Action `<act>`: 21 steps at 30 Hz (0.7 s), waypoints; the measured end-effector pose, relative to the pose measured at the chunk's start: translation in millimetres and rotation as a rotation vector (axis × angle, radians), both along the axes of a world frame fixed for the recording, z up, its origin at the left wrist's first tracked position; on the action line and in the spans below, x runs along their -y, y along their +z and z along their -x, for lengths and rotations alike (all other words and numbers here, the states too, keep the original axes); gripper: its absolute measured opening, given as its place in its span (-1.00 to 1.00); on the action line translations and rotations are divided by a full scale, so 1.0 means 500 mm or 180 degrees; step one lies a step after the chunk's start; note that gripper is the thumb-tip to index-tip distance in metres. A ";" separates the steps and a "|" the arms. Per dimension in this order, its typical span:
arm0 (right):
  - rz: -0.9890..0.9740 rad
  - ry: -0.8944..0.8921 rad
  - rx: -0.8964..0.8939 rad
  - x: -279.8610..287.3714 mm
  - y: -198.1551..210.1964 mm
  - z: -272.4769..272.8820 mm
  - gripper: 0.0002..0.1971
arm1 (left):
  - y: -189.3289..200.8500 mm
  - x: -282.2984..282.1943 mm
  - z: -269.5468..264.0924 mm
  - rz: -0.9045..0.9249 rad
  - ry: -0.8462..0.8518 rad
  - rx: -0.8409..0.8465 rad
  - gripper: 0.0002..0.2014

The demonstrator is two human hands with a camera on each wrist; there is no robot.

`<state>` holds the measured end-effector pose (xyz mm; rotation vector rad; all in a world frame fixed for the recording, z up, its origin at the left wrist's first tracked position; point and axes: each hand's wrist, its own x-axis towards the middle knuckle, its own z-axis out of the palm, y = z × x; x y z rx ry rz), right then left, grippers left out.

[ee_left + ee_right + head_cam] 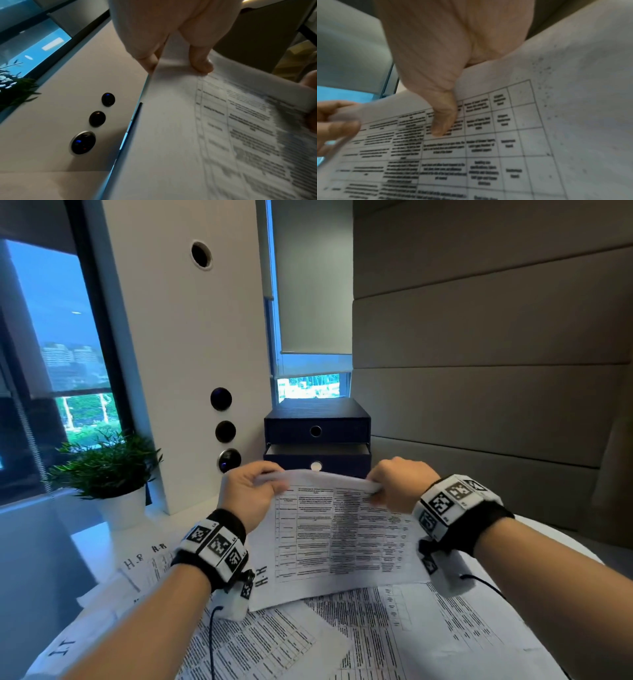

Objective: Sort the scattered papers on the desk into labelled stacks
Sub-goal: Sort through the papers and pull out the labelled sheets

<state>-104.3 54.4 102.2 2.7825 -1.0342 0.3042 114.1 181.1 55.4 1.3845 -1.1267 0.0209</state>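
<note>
Above the table (102,546), left hand (248,496) and right hand (399,482) pinch the far edge of a printed sheet (342,539), apparently marked "H.R", fingers (202,63) curled; scattered papers (428,631) lie beneath.

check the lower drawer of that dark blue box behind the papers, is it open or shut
Slightly open. The lower drawer juts out past the upper drawer, leaving a pale gap above its front. What it contains cannot be seen.
</note>
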 end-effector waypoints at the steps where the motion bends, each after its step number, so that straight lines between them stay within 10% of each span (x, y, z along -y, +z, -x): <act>1: -0.0058 0.0015 0.0091 -0.002 0.004 0.006 -0.88 | -0.001 0.001 -0.008 0.0016 0.0210 -0.0075 -0.67; 5: -0.0907 0.0063 0.1346 0.029 0.031 0.067 -0.84 | -0.012 0.005 -0.035 -0.0077 0.0449 -0.0759 -0.16; 13: -0.1790 -0.0001 0.3218 0.055 0.007 0.109 -0.87 | 0.072 0.037 0.050 0.0790 -0.0403 -0.1943 -0.41; 21: -0.1885 0.0269 0.4171 -0.007 -0.004 0.078 -0.85 | 0.146 0.020 0.138 0.0714 0.0590 -0.0184 -0.84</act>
